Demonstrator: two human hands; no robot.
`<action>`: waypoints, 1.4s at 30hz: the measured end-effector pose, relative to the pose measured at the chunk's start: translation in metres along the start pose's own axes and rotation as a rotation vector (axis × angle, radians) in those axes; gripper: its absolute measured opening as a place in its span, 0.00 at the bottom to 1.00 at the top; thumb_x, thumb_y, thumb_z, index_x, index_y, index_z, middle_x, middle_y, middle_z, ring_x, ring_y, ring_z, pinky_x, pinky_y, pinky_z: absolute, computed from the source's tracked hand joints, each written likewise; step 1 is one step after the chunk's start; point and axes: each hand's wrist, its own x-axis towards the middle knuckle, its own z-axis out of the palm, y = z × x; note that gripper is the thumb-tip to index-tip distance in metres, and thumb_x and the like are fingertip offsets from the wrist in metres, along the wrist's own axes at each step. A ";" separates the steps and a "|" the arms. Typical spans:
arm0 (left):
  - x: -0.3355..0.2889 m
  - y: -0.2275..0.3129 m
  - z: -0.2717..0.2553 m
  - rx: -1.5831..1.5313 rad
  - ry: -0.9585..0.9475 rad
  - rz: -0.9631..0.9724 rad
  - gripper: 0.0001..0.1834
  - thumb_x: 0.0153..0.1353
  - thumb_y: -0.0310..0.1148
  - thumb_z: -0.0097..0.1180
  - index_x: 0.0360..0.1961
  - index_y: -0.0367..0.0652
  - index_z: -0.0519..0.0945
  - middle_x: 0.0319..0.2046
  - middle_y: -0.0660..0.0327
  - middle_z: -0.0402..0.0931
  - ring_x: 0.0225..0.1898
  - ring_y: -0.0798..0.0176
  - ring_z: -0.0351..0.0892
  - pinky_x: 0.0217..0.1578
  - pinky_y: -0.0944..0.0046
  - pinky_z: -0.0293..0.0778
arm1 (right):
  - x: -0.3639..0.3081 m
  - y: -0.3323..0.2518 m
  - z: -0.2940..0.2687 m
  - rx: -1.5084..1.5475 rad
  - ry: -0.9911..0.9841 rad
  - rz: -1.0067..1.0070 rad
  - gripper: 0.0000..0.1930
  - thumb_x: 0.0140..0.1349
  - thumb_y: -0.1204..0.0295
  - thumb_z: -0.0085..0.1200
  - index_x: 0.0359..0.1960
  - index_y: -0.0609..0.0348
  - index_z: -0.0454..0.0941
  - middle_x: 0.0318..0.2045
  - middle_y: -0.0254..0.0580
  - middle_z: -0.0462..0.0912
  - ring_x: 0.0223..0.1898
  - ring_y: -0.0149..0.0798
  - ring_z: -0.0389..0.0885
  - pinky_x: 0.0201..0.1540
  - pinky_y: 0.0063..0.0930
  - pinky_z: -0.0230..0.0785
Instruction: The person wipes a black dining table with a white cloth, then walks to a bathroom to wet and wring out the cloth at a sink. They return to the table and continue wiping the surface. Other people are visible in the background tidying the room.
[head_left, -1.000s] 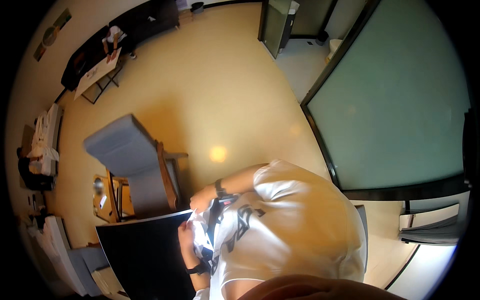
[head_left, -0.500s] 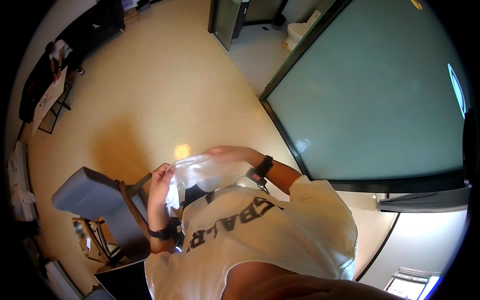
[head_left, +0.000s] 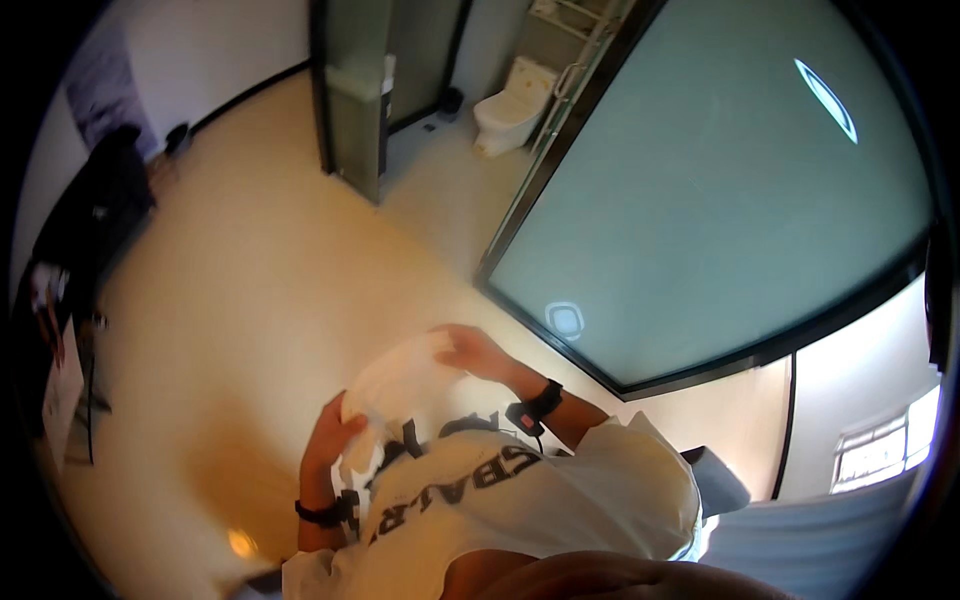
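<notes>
A thin, white, see-through plastic bag (head_left: 395,378) is stretched between my two hands in front of my chest. My left hand (head_left: 332,430) grips its near-left edge, fingers curled and thumb pointing inward. Farther out and to the right, my right hand (head_left: 474,352) pinches the other end of its rim. The bag's lower part hangs toward my white printed shirt (head_left: 560,490) and blends with it. Each wrist wears a black strap with a small device.
A frosted glass partition (head_left: 700,200) with a dark frame stands to the right. Beyond the glass door (head_left: 355,120) is a white toilet (head_left: 512,108). At far left, a person sits on a dark sofa (head_left: 85,215) by a white table (head_left: 62,405). A window (head_left: 890,440) shows at right.
My view has turned rightward, so the grey chair on the left has left the picture. The bag remains in both hands, held farther out and spread wider.
</notes>
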 end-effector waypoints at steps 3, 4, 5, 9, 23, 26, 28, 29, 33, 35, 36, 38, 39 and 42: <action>0.069 0.044 0.001 0.218 -0.083 -0.029 0.27 0.55 0.36 0.68 0.53 0.35 0.74 0.44 0.61 0.79 0.45 0.68 0.76 0.48 0.64 0.74 | 0.029 -0.011 -0.031 0.103 0.152 -0.071 0.17 0.65 0.77 0.57 0.55 0.63 0.73 0.41 0.38 0.83 0.42 0.28 0.81 0.44 0.24 0.75; 0.093 0.057 0.002 0.295 -0.103 -0.034 0.28 0.54 0.36 0.69 0.52 0.35 0.75 0.44 0.60 0.80 0.45 0.67 0.77 0.48 0.63 0.74 | 0.037 -0.013 -0.047 0.129 0.185 -0.061 0.16 0.65 0.76 0.56 0.54 0.63 0.74 0.41 0.37 0.84 0.42 0.28 0.81 0.44 0.24 0.75; 0.120 0.063 -0.001 0.368 -0.142 -0.032 0.28 0.53 0.37 0.70 0.52 0.34 0.75 0.43 0.59 0.80 0.45 0.67 0.77 0.48 0.63 0.74 | 0.046 -0.007 -0.061 0.159 0.239 -0.056 0.15 0.65 0.76 0.56 0.53 0.63 0.75 0.41 0.37 0.84 0.41 0.28 0.81 0.44 0.24 0.75; 0.204 0.070 0.001 0.513 -0.257 -0.028 0.31 0.50 0.42 0.72 0.50 0.34 0.76 0.41 0.55 0.82 0.43 0.64 0.80 0.46 0.63 0.75 | 0.061 0.040 -0.101 0.313 0.417 -0.026 0.12 0.66 0.75 0.56 0.49 0.64 0.78 0.40 0.37 0.84 0.41 0.28 0.81 0.43 0.23 0.75; 0.457 0.156 -0.010 0.919 -0.001 0.168 0.20 0.55 0.39 0.67 0.43 0.37 0.79 0.26 0.47 0.80 0.24 0.52 0.80 0.30 0.59 0.75 | 0.280 0.043 -0.303 0.102 0.569 -0.157 0.10 0.67 0.66 0.57 0.38 0.63 0.80 0.25 0.35 0.81 0.28 0.24 0.76 0.32 0.24 0.70; 0.499 0.164 -0.010 0.900 0.088 0.092 0.17 0.55 0.39 0.67 0.39 0.37 0.80 0.26 0.47 0.80 0.26 0.49 0.81 0.30 0.58 0.75 | 0.311 0.048 -0.335 -0.092 0.543 -0.144 0.10 0.66 0.66 0.57 0.39 0.61 0.80 0.26 0.40 0.81 0.28 0.28 0.77 0.33 0.26 0.71; 0.524 0.163 -0.014 0.884 0.072 0.081 0.17 0.55 0.39 0.66 0.38 0.37 0.80 0.26 0.47 0.80 0.28 0.48 0.81 0.31 0.58 0.76 | 0.325 0.028 -0.347 -0.060 0.494 -0.119 0.11 0.66 0.65 0.57 0.41 0.61 0.80 0.29 0.43 0.82 0.29 0.31 0.78 0.35 0.29 0.72; 0.536 0.161 -0.018 0.879 0.063 0.077 0.17 0.55 0.39 0.66 0.38 0.38 0.80 0.27 0.47 0.80 0.29 0.47 0.82 0.31 0.57 0.76 | 0.331 0.022 -0.352 -0.092 0.491 -0.105 0.11 0.66 0.65 0.56 0.41 0.61 0.80 0.29 0.43 0.82 0.30 0.31 0.78 0.35 0.29 0.72; 0.607 0.158 -0.043 0.919 -0.020 0.155 0.19 0.55 0.42 0.67 0.37 0.34 0.81 0.30 0.48 0.83 0.32 0.53 0.85 0.34 0.57 0.78 | 0.372 0.027 -0.379 -0.153 0.474 -0.037 0.12 0.67 0.65 0.56 0.42 0.61 0.80 0.31 0.44 0.83 0.32 0.32 0.79 0.38 0.29 0.73; 0.656 0.168 -0.053 0.942 -0.057 0.070 0.19 0.55 0.43 0.65 0.41 0.38 0.81 0.33 0.46 0.82 0.36 0.44 0.83 0.37 0.55 0.77 | 0.402 0.027 -0.401 -0.169 0.483 0.003 0.12 0.67 0.65 0.55 0.43 0.61 0.80 0.32 0.44 0.83 0.33 0.33 0.80 0.39 0.29 0.73; 0.681 0.174 -0.058 0.908 -0.066 0.081 0.20 0.55 0.43 0.65 0.41 0.38 0.81 0.34 0.46 0.82 0.37 0.44 0.82 0.38 0.55 0.77 | 0.418 0.022 -0.412 -0.188 0.500 0.024 0.12 0.67 0.65 0.55 0.43 0.61 0.80 0.32 0.43 0.83 0.34 0.33 0.80 0.39 0.30 0.73; 0.739 0.197 -0.061 0.852 -0.136 0.011 0.20 0.55 0.44 0.66 0.41 0.39 0.81 0.35 0.46 0.81 0.38 0.46 0.82 0.39 0.55 0.77 | 0.447 0.028 -0.437 -0.159 0.559 0.023 0.12 0.67 0.65 0.54 0.43 0.61 0.80 0.33 0.44 0.84 0.35 0.36 0.82 0.41 0.30 0.74; 0.766 0.206 -0.065 0.861 -0.175 0.044 0.20 0.55 0.43 0.66 0.41 0.39 0.81 0.35 0.46 0.81 0.38 0.46 0.82 0.39 0.56 0.77 | 0.459 0.019 -0.447 -0.198 0.604 0.024 0.11 0.67 0.66 0.55 0.42 0.62 0.80 0.30 0.39 0.82 0.32 0.31 0.78 0.37 0.28 0.71; 0.850 0.214 -0.071 0.869 -0.264 0.207 0.19 0.55 0.42 0.66 0.40 0.38 0.81 0.35 0.46 0.81 0.37 0.46 0.82 0.39 0.56 0.76 | 0.489 -0.002 -0.484 -0.314 0.734 0.043 0.09 0.67 0.68 0.57 0.39 0.64 0.78 0.24 0.31 0.79 0.27 0.22 0.72 0.28 0.22 0.66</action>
